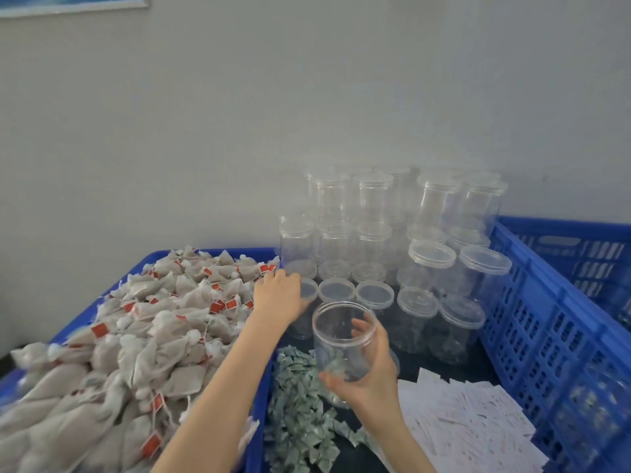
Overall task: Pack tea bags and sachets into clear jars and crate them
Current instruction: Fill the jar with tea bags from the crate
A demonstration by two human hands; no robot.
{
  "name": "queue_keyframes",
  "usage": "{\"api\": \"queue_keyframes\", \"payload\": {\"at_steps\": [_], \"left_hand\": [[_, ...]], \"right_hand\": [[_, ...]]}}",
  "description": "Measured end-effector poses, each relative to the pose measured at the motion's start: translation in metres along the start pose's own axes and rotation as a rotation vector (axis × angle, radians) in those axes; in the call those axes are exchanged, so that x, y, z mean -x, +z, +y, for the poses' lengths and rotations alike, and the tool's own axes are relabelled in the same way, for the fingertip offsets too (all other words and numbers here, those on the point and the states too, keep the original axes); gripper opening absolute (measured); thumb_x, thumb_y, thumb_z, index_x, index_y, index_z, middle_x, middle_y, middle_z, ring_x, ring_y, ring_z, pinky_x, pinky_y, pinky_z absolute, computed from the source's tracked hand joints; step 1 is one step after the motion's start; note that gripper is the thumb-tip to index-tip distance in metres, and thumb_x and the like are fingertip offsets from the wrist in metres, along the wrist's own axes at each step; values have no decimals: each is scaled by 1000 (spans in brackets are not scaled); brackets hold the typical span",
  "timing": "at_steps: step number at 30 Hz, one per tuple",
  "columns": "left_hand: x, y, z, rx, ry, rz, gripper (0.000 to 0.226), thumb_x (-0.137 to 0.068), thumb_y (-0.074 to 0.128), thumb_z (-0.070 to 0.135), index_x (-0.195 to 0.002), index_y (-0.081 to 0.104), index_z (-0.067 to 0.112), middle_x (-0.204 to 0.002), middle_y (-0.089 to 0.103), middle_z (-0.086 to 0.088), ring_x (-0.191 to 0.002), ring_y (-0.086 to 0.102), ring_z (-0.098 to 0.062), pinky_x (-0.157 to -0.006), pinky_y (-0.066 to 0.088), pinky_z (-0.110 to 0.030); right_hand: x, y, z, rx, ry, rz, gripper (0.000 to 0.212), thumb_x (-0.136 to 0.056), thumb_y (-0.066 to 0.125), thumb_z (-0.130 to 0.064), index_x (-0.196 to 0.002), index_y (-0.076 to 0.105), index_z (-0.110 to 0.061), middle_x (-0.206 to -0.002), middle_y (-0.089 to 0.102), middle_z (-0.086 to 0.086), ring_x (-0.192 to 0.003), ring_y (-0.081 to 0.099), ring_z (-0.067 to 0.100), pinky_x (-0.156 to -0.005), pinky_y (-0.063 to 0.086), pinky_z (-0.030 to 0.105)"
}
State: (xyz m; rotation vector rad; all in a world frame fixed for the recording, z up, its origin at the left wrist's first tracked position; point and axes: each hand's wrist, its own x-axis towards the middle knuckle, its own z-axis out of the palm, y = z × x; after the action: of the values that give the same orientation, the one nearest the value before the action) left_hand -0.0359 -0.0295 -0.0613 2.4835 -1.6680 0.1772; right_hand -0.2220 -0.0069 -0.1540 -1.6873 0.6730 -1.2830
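In the head view we are gripping an open jar (343, 339) with our right hand (367, 377), fingers curled round its wall, above the green sachets (297, 404) on the bench. Our left hand (278, 297) is reaching over the tea bags (136, 336); whether it is holding anything, we cannot tell. We judge filling is starting: next, tea bags into the mouth.

Soft, even daylight, slightly blurred
No hard shadows or glare; the stacked clear jars (372, 213) beyond the left hand (278, 295) wash out against the pale wall (307, 80), and edges bow and smear.
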Motion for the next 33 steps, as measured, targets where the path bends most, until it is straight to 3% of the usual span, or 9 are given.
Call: {"api": "queue_keyframes", "payload": {"at_steps": [3, 5, 7, 11, 17, 22, 28, 33], "left_hand": [[11, 6, -33, -17, -104, -75, 44, -88, 64, 35, -126, 53, 17, -126, 57, -6, -114, 55, -25, -92, 48, -38], [21, 9, -48, -42, -162, -209, 36, -87, 66, 28, -120, 57, 17, -117, 61, -3, -105, 59, -22, -86, 49, -34], [31, 14, -59, -102, -176, -332, 32, -83, 68, 22, -114, 62, 16, -110, 64, -3, -99, 62, -21, -85, 52, -33], [42, 25, -69, -103, -155, -356, 28, -87, 62, 11, -114, 64, 13, -114, 64, -5, -102, 62, -22, -90, 53, -35], [50, 28, -74, -85, -149, -249, 36, -88, 57, 2, -121, 60, 16, -121, 60, -5, -105, 62, -24, -86, 52, -34], [56, 26, -76, 6, -144, -185, 30, -91, 56, 10, -115, 67, 25, -117, 64, -1, -100, 63, -21, -83, 52, -31], [65, -1, -74, 254, -93, 112, 25, -98, 52, 17, -119, 67, 17, -117, 64, -4, -101, 61, -17, -91, 46, -24], [79, -47, -68, 457, -12, 435, 23, -95, 55, 11, -111, 72, 13, -102, 66, -5, -88, 55, -12, -78, 33, -11]], "right_hand": [[1, 15, -7, -1, -1, -59, 96, -47, 87, -39, -125, 37, -64, -121, 54, -36, -118, 53, -7, -89, 43, 5], [2, 22, -9, 2, 5, -87, 96, -47, 88, -39, -119, 35, -75, -120, 54, -38, -117, 53, -11, -86, 41, 1], [3, 27, -8, 5, 17, -111, 97, -47, 89, -39, -116, 34, -78, -120, 53, -39, -116, 52, -13, -86, 40, -1], [5, 34, -4, 29, 37, -139, 99, -49, 88, -37, -119, 32, -77, -122, 51, -40, -119, 49, -14, -88, 37, -2], [7, 40, 3, 39, 81, -179, 105, -49, 92, -35, -128, 31, -66, -126, 49, -41, -122, 48, -13, -88, 37, -3], [9, 42, 6, 33, 112, -180, 104, -47, 91, -36, -132, 34, -56, -126, 50, -39, -122, 49, -13, -88, 39, -2], [11, 42, 13, 20, 160, -188, 106, -47, 92, -33, -135, 35, -52, -126, 55, -31, -119, 50, -14, -87, 39, -2], [12, 47, 15, 30, 186, -213, 112, -45, 89, -41, -141, 32, -46, -135, 51, -22, -125, 50, -5, -94, 40, 5]]}}
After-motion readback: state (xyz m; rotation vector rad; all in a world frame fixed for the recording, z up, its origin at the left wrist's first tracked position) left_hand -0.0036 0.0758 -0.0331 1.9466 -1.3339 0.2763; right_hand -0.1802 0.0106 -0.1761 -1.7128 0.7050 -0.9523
